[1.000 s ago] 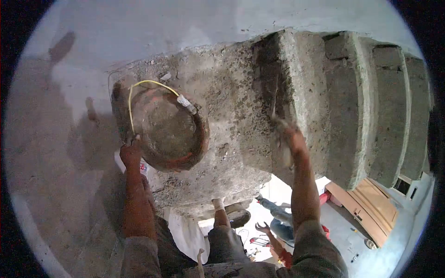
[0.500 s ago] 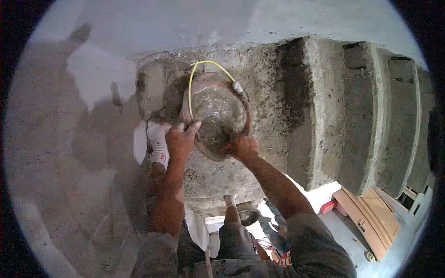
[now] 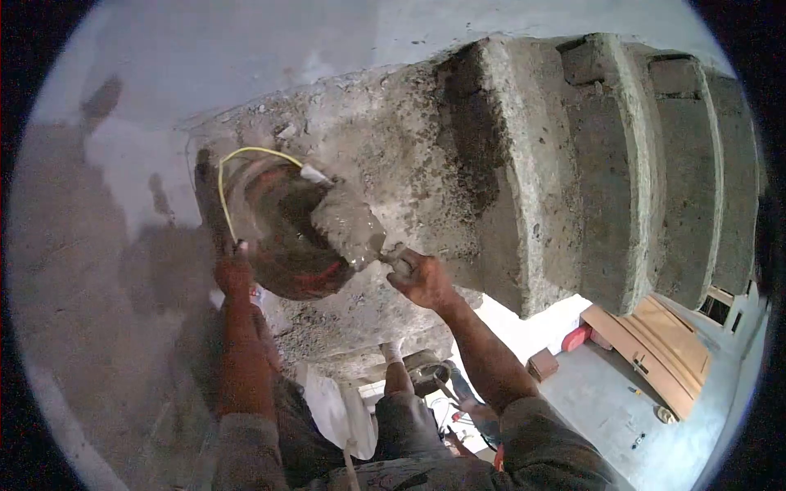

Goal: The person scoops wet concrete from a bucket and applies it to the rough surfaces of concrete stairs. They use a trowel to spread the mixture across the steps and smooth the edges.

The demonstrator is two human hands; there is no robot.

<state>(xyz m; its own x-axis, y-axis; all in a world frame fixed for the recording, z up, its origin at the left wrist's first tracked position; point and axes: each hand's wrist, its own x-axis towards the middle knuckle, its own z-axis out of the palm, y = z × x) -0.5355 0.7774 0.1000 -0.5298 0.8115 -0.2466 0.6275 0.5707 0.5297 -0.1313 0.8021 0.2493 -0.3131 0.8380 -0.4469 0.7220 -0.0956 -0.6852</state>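
A round bucket (image 3: 315,286) with a yellow wire handle (image 3: 223,188) stands on the rough concrete step, dark and wet inside. At its left side, my left hand (image 3: 236,272) is closed on the edge, close to the lower end of the handle. My right hand (image 3: 424,280) grips the handle of a trowel, whose blade is hidden under a heap of wet mortar (image 3: 348,222). That heap hangs over the bucket's right rim and covers part of the opening.
Concrete stairs (image 3: 602,188) with rough edges run off to the right. A plastered wall (image 3: 270,49) borders them at the top. Below right are wooden panels (image 3: 655,348) and a brown block (image 3: 542,364) on a pale floor. Another person's arm shows near the bottom middle.
The trowel has come up out of the bucket with mortar on it, moving right with my right hand. The bucket and my left hand now appear further left in view.
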